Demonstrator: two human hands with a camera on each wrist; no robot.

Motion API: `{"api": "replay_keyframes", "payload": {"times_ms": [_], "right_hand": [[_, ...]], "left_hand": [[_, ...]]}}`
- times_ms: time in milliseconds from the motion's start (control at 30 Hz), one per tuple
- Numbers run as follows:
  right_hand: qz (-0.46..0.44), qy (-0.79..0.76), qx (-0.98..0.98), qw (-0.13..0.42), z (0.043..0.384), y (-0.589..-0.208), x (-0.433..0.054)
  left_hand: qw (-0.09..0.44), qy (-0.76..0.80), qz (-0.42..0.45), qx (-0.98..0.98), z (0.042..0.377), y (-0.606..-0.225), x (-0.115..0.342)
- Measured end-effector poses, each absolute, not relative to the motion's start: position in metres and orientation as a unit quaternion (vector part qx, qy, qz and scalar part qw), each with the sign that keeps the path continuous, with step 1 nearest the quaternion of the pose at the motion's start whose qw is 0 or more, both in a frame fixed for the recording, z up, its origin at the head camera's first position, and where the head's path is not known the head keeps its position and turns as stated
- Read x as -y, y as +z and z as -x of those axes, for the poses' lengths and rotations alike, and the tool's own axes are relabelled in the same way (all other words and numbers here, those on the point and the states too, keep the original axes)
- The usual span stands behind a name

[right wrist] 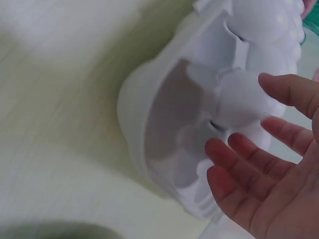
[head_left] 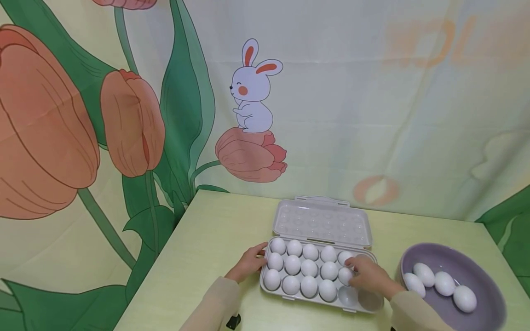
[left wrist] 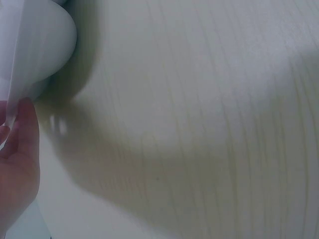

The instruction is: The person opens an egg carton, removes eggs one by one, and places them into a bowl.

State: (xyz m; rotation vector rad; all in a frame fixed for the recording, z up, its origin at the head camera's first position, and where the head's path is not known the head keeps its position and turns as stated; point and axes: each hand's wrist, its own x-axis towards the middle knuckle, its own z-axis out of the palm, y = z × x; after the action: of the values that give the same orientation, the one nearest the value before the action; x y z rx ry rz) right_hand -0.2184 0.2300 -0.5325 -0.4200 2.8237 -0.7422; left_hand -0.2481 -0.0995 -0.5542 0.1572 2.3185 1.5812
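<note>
Your left hand [head_left: 250,263] pinched egg carton [head_left: 348,297]; your right hand [head_left: 370,275] hung spread, egg [head_left: 344,276] just beside it, contact unclear.

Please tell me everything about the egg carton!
The egg carton is whitish and looks plastic, with round cups. Its dimpled lid lies open behind it. It sits on the table, holding fourteen visible white eggs; empty cups show at the right end. The left hand holds its left edge; the right hand is over its right end.
</note>
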Motion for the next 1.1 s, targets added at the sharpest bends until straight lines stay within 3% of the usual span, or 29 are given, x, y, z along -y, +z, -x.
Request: {"api": "replay_keyframes", "payload": {"times_ms": [333, 733, 1100], "right_hand": [[0.110, -0.165, -0.978, 0.063, 0.213, -0.545, -0.217], [0.107, -0.130, -0.985, 0.038, 0.212, -0.553, -0.215], [0.093, -0.160, -0.982, 0.025, 0.214, -0.532, -0.218]], "left_hand": [[0.152, 0.565, -0.090, -0.806, 0.266, -0.592, 0.109], [0.163, 0.562, -0.055, -0.809, 0.244, -0.545, 0.099], [0.163, 0.557, -0.053, -0.813, 0.255, -0.571, 0.102]]}}
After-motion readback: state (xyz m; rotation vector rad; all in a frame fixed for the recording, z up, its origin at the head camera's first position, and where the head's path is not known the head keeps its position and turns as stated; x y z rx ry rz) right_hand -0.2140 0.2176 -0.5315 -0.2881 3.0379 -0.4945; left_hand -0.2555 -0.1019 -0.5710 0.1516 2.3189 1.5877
